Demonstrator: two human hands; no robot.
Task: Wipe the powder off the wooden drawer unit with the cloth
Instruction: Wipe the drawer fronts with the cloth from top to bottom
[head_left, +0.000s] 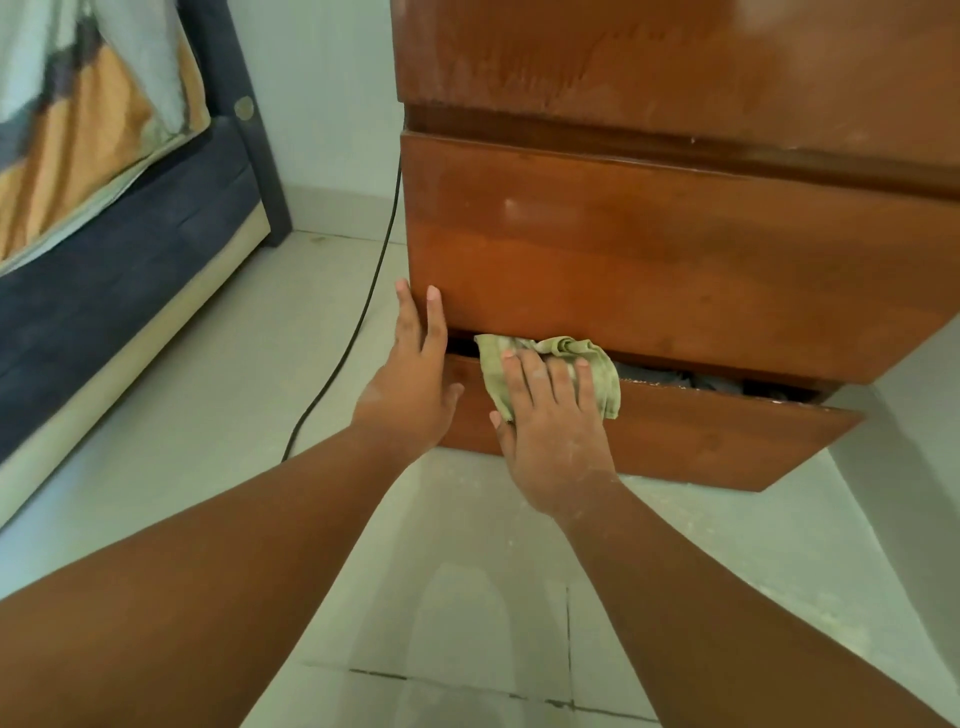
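The wooden drawer unit (675, 249) fills the upper right, reddish brown, with faint pale powder smears on its upper fronts. Its bottom drawer (727, 436) is pulled partly out and sits skewed. A crumpled pale green cloth (602, 364) lies over the top edge of that drawer's front. My right hand (550, 431) presses flat on the cloth, fingers spread, with powder on its skin. My left hand (415, 384) rests open against the unit's left corner, fingertips on the middle drawer's lower edge.
A black cable (358, 322) runs down the unit's left side and across the pale tiled floor (457, 597). A dark blue bed frame (119, 291) with a patterned cover stands at the left. Dark things lie inside the open drawer.
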